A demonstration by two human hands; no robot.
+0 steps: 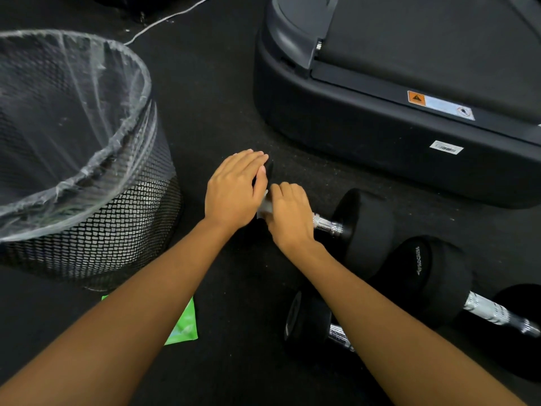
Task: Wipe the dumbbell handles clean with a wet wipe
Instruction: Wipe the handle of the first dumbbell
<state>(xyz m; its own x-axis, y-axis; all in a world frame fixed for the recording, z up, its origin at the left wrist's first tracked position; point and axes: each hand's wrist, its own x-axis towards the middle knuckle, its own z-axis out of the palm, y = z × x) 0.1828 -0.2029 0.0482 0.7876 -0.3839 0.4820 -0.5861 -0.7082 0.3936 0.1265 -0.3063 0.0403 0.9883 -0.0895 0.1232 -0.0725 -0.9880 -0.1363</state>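
Head view: far dumbbell (366, 227) on floor (228, 83); left hand (234, 191) flat on its end, right hand (289, 215) gripping wet wipe (265, 205) around handle (328, 224), mid-wipe. Two nearer dumbbells (430, 279): wiped or not, cannot tell.

- Left hand (234, 189) lies palm down, fingers straight and close together.
- Right hand (288, 215) sits just beside it, knuckles up, fingers curled round a wet wipe (264, 205).
- Both forearms are bare, reaching forward and converging.
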